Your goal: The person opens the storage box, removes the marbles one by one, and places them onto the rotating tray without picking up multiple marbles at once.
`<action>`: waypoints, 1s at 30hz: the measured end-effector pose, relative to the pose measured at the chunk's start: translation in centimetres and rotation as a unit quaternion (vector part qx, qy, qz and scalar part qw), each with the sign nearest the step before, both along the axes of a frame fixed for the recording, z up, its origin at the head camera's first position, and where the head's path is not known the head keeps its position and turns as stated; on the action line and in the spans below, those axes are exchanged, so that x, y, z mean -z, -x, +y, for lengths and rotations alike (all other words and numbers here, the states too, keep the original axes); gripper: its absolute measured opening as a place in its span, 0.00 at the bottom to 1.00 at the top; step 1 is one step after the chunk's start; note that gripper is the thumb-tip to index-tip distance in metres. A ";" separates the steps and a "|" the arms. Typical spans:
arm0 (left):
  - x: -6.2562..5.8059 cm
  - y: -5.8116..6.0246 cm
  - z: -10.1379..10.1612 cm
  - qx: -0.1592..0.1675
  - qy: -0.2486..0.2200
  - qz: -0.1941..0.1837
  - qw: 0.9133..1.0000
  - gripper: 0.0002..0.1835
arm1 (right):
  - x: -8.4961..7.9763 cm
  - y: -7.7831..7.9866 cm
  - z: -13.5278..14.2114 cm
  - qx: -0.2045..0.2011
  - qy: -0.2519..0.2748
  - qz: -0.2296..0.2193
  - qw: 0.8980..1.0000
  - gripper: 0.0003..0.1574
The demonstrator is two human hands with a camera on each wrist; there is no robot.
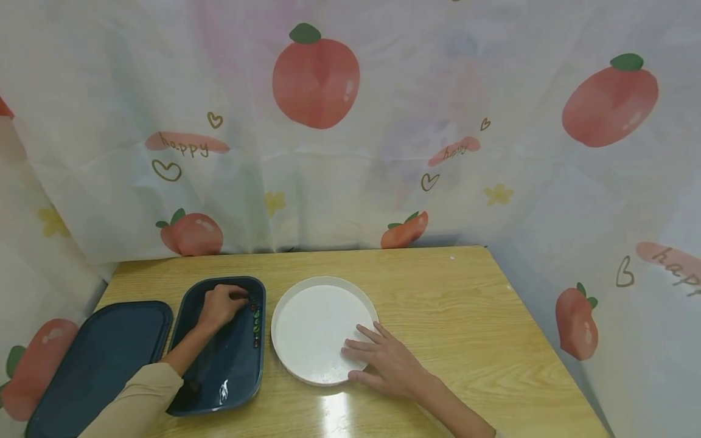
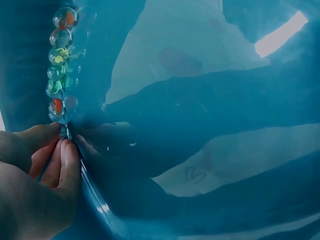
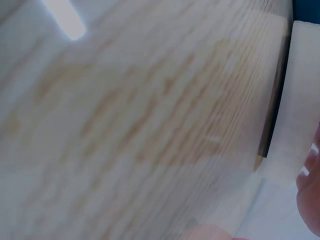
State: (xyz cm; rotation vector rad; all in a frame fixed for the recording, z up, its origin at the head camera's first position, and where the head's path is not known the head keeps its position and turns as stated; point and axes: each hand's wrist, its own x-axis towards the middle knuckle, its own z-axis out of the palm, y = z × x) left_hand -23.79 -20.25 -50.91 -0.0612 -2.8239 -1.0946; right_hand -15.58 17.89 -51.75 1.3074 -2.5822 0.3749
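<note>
In the head view my left hand point(image 1: 221, 305) reaches into a dark blue tray point(image 1: 219, 377). Its thumb and fingertips pinch a glass marble point(image 2: 63, 132) at the near end of a row, mostly covered by the fingers. Several clear marbles point(image 2: 57, 73) with orange, yellow and green swirls line up along the tray's side wall. My right hand point(image 1: 391, 364) lies with spread fingers over the right rim of a round white plate point(image 1: 317, 328). That plate's pale side wall point(image 3: 295, 100) shows in the right wrist view, with fingertips at its edge.
A second dark blue tray point(image 1: 109, 347) sits left of the first, close beside it. All stand on a wood-grain table point(image 1: 449, 304). A white curtain point(image 1: 383, 91) printed with fruit hangs behind and around the table.
</note>
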 end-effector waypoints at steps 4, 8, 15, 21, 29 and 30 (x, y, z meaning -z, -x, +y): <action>-0.1 -0.1 0.0 0.000 0.001 0.002 1.000 0.07 | 0.1 0.1 0.0 -0.001 0.000 0.002 1.000 0.27; -0.2 -0.2 -0.2 -0.007 -0.003 0.004 1.000 0.06 | 0.2 0.2 0.0 -0.003 0.002 0.005 1.000 0.26; -0.9 -0.9 -0.4 -0.019 -0.017 0.020 0.999 0.06 | 0.1 0.1 0.0 -0.006 0.005 0.008 1.000 0.27; -2.1 -1.5 -0.4 -0.024 -0.039 0.030 0.998 0.08 | 0.1 0.0 0.0 -0.001 0.003 0.002 1.000 0.27; -4.5 -2.0 0.6 -0.022 -0.084 0.018 0.996 0.14 | 0.3 0.0 0.0 0.004 0.004 0.001 1.000 0.27; -4.8 -2.0 0.9 -0.019 -0.091 0.017 0.996 0.14 | 0.3 0.0 0.1 0.004 0.004 0.001 1.000 0.27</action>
